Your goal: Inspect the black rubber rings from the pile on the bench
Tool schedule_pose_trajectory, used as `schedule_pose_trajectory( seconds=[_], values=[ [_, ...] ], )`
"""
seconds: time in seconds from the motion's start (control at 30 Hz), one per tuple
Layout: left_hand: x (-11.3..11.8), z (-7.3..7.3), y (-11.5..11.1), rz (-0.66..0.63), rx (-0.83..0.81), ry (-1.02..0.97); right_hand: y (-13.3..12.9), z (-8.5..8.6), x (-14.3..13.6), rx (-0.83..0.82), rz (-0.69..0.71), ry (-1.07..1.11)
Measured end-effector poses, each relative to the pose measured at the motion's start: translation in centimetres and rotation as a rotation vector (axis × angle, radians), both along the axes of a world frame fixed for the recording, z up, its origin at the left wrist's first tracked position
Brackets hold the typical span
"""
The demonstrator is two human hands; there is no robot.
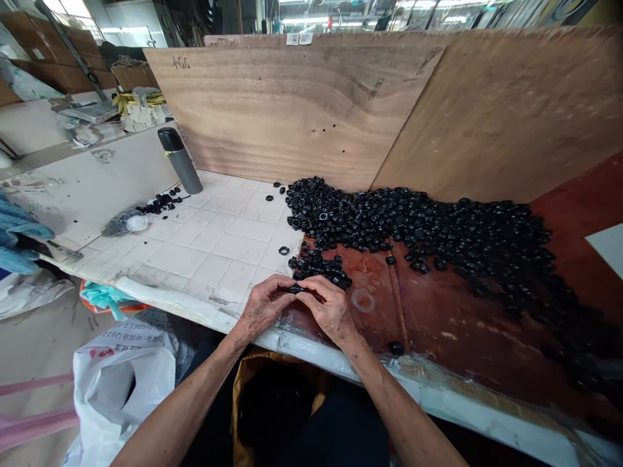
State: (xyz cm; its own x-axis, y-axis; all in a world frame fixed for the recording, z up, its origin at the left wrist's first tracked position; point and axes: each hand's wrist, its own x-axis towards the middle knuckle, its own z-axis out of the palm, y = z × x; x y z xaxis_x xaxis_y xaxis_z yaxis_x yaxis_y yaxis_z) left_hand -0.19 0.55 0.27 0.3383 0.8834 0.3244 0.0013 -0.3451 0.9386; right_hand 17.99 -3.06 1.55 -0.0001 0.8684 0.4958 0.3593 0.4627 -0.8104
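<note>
Near the front edge of the table, my left hand and my right hand meet fingertip to fingertip. Pinched between them is a small black plastic part, mostly covered by the fingers. It resembles the black nut-like pieces around it, but its exact shape cannot be made out. Just beyond my fingers lies a small cluster of black nut-like pieces. Behind that, a long heap of the same black pieces runs along the wooden board and off to the right.
White tiles cover the table's left part, reddish-brown sheet the right. A grey bottle stands at the back left beside loose black pieces and a plastic bag. A wooden board closes the back. Below hangs an open sack.
</note>
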Motion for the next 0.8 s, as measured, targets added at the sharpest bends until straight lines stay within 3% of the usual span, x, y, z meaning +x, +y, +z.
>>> schedule_pose_trajectory(
  seconds=[0.13,0.37,0.53,0.7,0.8],
  values=[
    [-0.1,-0.1,0.0,-0.009,0.080,0.045,0.1,-0.4,0.0,0.015,-0.004,-0.011],
    [-0.3,-0.1,0.1,-0.022,0.151,0.107,0.0,-1.3,-0.3,-0.125,-0.019,0.092],
    [-0.3,-0.2,0.0,-0.019,0.106,0.071,-0.4,-0.6,-0.1,-0.124,0.022,0.035],
    [-0.2,0.3,0.0,-0.074,0.203,0.099,-0.2,-0.3,-0.2,-0.085,-0.077,-0.131],
    [-0.1,0.5,0.0,-0.070,0.156,0.079,-0.1,-0.5,-0.5,-0.035,-0.089,-0.181]
  ],
)
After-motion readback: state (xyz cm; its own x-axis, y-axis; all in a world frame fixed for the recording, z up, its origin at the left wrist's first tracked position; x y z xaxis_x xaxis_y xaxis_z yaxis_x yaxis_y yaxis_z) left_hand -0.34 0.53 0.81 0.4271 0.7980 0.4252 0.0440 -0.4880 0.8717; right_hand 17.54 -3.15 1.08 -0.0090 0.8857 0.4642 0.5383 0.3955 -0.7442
